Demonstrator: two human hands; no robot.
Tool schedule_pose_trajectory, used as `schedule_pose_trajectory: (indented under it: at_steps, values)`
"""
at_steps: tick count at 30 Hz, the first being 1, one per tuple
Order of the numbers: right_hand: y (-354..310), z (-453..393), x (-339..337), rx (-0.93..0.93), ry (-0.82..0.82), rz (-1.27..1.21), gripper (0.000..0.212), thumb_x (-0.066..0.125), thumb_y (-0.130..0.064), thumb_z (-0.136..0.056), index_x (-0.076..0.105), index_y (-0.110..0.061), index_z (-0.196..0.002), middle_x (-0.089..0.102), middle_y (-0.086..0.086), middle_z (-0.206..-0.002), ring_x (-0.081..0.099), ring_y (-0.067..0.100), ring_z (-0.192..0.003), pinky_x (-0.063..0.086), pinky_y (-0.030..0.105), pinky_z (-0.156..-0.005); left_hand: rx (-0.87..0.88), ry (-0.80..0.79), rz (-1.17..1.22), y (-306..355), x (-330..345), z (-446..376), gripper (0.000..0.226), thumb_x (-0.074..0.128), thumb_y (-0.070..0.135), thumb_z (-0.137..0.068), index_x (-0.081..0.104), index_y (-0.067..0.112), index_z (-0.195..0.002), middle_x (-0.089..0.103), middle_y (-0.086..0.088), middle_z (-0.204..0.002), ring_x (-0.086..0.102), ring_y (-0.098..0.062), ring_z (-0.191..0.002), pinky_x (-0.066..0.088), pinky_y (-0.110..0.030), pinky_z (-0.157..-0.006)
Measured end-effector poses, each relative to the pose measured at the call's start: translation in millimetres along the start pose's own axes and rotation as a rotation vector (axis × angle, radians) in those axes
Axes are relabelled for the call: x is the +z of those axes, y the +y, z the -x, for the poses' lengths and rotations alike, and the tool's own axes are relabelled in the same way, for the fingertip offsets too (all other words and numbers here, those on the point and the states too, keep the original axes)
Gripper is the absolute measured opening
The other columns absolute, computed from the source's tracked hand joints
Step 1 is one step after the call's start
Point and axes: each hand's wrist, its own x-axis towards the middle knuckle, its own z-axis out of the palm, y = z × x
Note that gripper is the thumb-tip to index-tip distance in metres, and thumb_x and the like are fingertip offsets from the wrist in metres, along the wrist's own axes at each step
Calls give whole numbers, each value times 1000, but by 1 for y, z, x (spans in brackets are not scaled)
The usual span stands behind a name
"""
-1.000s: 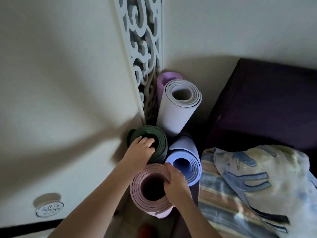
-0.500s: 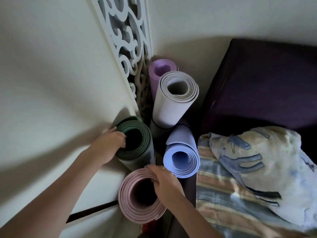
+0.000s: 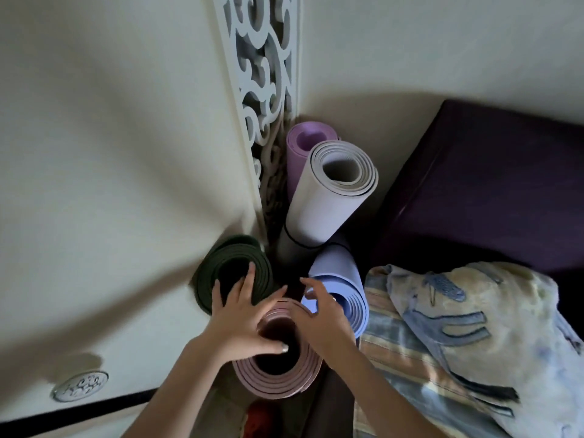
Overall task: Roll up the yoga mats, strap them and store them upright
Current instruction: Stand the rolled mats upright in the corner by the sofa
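Left hand (image 3: 240, 320) rests spread on the pink mat (image 3: 278, 371), steadying it upright; right hand (image 3: 322, 314) hovers relaxed, holding nothing.

Both forearms extend forward and converge. The left hand (image 3: 241, 317) is spread, fingers straight and fanned, thumb angled right (nail visible). The right hand (image 3: 319, 311) lies just beside it, fingers loosely curved and apart, gripping nothing, a ring on one finger.

Single head-worn view, steeply downward, close above rolled mats (image 3: 328, 197) in a wall corner (image 3: 303, 99)
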Motion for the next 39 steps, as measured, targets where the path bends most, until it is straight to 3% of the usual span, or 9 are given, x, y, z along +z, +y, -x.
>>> schedule_pose_trajectory:
  at_steps: [3,6,9,13,20,25,30,36,39]
  values:
    - [-19,-22,-34,-67,395,-73,37,61,-22,-88,49,-26,-123,58,-6,-124,61,6,-88,47,31,-76,7,209,-133,-3,21,-1,93,76,34,-70,25,51,-145,-26,-14,-157,14,-32,-145,2,-62,-113]
    - [-44,-70,-77,-276,571,261,74,71,-23,-80,33,-17,-144,34,3,-150,37,26,-134,37,46,-103,8,316,-158,-4,29,-5,82,91,25,-32,65,35,-109,28,-24,-154,58,-33,-109,38,-65,-95]
    - [-71,-122,-108,-236,315,696,96,75,-47,-75,22,-21,-150,15,-1,-161,-2,19,-149,6,57,-116,16,349,-139,-1,31,-10,70,92,30,-23,68,32,-89,44,-26,-143,64,-31,-91,45,-62,-87]
    - [-91,-139,-95,-268,77,856,65,69,-54,-78,44,-22,-129,54,2,-133,36,25,-133,1,74,-107,-1,401,-108,2,31,-20,61,93,33,-27,68,30,-83,44,-27,-143,63,-30,-89,47,-55,-89]
    - [-152,-123,-64,-769,-1,1046,59,62,-49,-86,42,-24,-135,55,-4,-125,38,23,-128,-7,70,-107,56,424,-122,-1,20,-33,51,92,34,-34,68,29,-77,45,-29,-142,63,-28,-82,50,-42,-75]
    - [-79,-138,-35,-318,-330,1156,68,56,-43,-93,24,-17,-147,38,8,-146,30,28,-137,7,73,-106,56,398,-132,-1,20,-31,55,92,33,-33,69,26,-83,43,-29,-143,63,-30,-87,50,-43,-75]
    - [-65,-138,-11,-439,-292,998,75,60,-33,-93,18,-11,-151,10,11,-160,5,27,-148,6,52,-116,41,407,-117,-1,17,-32,62,92,34,-30,71,26,-88,46,-30,-140,64,-29,-86,51,-42,-72]
    - [-17,-76,-10,-402,430,377,68,69,-23,-76,41,-20,-138,28,-1,-154,16,21,-145,-2,56,-116,-21,368,-168,8,9,-35,68,82,33,-63,54,33,-125,8,-27,-158,52,-30,-111,40,-45,-92]
    - [36,-47,-6,95,307,329,83,67,-21,-80,20,-27,-148,10,0,-159,12,29,-146,13,58,-116,-59,297,-212,15,7,-39,79,69,25,-81,25,35,-145,-17,-23,-157,39,-30,-124,31,-47,-102]
